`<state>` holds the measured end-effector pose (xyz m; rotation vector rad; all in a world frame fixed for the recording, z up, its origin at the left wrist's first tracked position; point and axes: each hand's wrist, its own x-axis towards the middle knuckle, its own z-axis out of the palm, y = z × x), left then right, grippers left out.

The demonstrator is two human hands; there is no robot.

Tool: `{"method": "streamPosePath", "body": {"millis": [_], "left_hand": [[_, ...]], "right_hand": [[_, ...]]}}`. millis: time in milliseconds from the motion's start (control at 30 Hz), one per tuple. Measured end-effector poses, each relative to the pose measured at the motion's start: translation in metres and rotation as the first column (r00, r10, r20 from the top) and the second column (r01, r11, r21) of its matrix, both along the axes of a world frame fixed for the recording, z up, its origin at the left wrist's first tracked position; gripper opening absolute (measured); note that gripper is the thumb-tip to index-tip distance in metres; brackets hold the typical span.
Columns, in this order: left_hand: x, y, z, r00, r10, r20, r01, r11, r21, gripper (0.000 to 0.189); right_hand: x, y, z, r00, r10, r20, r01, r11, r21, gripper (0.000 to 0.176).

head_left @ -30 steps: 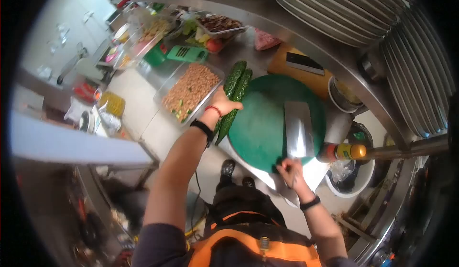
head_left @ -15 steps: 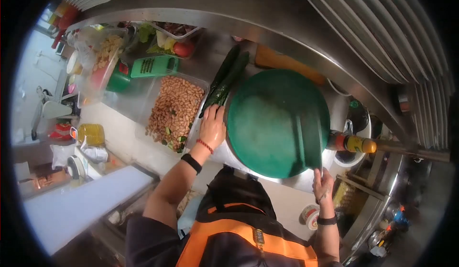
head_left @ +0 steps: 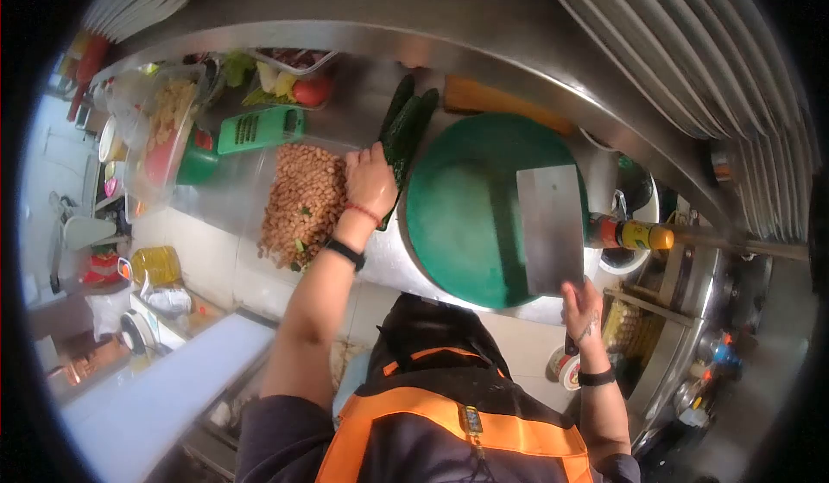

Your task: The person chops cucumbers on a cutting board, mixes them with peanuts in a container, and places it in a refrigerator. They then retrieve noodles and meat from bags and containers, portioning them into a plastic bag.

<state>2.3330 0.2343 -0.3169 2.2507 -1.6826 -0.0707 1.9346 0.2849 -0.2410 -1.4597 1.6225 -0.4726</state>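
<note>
A broad cleaver (head_left: 553, 224) lies flat over the right part of a round green cutting board (head_left: 453, 211). My right hand (head_left: 583, 317) is wrapped around its handle at the board's front right edge. My left hand (head_left: 371, 182) is closed at the dark green cucumbers (head_left: 411, 129), which lie left of the board. Its fingers curl over one of them, and the fingertips are partly hidden. Close to the left of this hand, a clear plastic bin holds brown peanuts (head_left: 302, 193) with some green pieces among them.
A green grater (head_left: 259, 129) and produce with a tomato (head_left: 313, 92) are at the back left. A yellow-capped bottle (head_left: 643, 235) lies right of the board. Stacked plates (head_left: 656, 60) stand on the steel shelf (head_left: 389, 38) overhead. A wooden board (head_left: 492, 103) sits behind.
My left hand has moved away from me, up along the cucumbers. The cleaver has turned from edge-on, so its broad face now shows. The view has shifted slightly.
</note>
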Motion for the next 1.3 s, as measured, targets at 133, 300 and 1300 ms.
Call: {"method": "streamPosePath", "body": {"millis": [133,300,1300], "left_hand": [[-0.099,0.010,0.018,0.879,-0.424,-0.218,0.381,0.900,-0.212,0.046],[-0.189,0.011,-0.034,0.779,-0.585,-0.225,0.586,0.807,-0.072,0.050],[-0.277,0.000,-0.075,-0.485,0.198,-0.852,-0.458,0.772,0.441,0.017]], "right_hand": [[-0.052,-0.029,0.029,0.975,0.086,-0.203,-0.084,0.996,0.020,0.024],[-0.123,-0.048,0.001,0.912,0.106,-0.396,-0.194,0.963,-0.189,0.025],[-0.169,-0.006,-0.036,0.894,0.234,-0.381,-0.264,0.964,-0.027,0.025]]}}
